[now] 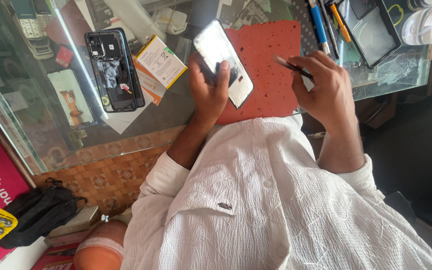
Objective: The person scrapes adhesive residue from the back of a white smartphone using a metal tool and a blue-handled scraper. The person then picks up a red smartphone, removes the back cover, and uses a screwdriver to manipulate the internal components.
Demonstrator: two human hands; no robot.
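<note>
A: Where's the phone?
B: Upper middle of the frame, gripped in the left hand over the red mat. Its long axis runs from upper left to lower right.
A: And the right hand?
B: Just right of it, pinching a thin dark tool whose tip points left at the phone.
A: Any containers?
B: A black tray, upper right; I can't make out what's in it.

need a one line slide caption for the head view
Left hand holds a phone panel over a red mat while the right hand grips a thin dark tool at a glass counter.
</note>
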